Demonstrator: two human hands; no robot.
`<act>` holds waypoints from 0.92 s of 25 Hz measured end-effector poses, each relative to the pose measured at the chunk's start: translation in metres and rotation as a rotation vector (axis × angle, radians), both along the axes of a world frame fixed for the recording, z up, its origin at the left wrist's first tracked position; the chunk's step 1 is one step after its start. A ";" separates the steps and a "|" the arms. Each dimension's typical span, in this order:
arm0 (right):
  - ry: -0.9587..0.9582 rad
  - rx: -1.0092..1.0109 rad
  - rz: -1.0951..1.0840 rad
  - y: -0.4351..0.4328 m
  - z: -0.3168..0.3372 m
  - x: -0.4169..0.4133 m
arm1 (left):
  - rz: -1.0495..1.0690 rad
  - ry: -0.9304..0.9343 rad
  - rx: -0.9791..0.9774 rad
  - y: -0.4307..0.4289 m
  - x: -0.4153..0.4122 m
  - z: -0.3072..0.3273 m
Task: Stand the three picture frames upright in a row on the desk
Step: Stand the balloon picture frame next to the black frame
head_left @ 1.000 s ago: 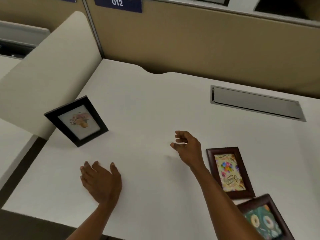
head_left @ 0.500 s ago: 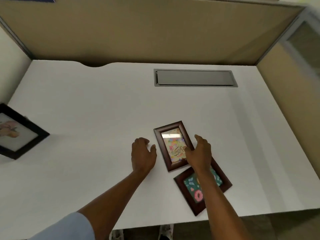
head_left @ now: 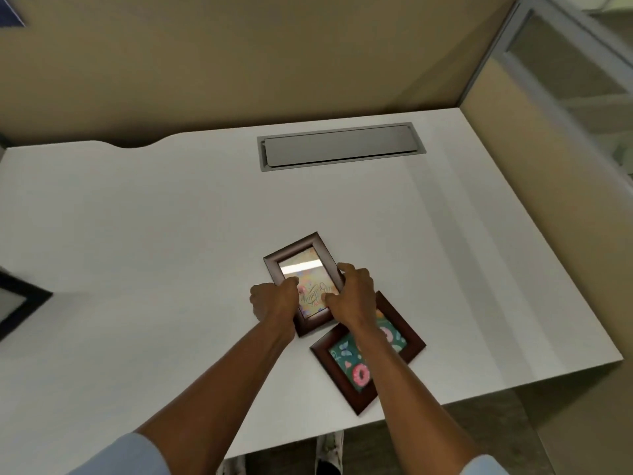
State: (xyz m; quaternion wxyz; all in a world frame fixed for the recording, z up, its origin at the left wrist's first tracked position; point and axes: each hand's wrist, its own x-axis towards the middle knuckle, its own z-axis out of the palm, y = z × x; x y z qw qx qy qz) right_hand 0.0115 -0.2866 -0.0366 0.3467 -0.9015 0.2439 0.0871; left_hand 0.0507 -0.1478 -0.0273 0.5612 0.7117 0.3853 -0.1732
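Note:
A brown frame with a colourful lettered picture lies on the white desk near the middle. My left hand grips its left edge and my right hand grips its right edge, fingers over the glass. A second brown frame with a green doughnut picture lies flat just below it, partly under my right forearm. A black frame stands at the far left edge, cut off by the view.
A grey cable flap is set into the desk at the back. Tan partition walls close the back and right side. The desk's front edge runs close below the doughnut frame.
Both hands have closed in on the lettered frame: the left hand moved right onto its left edge, the right hand onto its right edge. The view has drawn closer.

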 end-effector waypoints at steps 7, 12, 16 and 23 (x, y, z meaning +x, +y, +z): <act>-0.203 0.353 -0.057 -0.024 0.018 0.009 | -0.092 -0.010 -0.042 0.018 0.002 0.005; -0.372 0.561 -0.124 -0.033 0.051 0.023 | -0.620 -0.457 0.485 0.038 0.014 0.041; -0.346 0.574 0.116 -0.032 0.091 0.039 | -1.123 -0.666 0.659 0.050 0.040 0.065; -0.291 0.381 0.441 -0.016 0.127 0.070 | -0.962 -0.451 0.141 0.059 0.029 0.078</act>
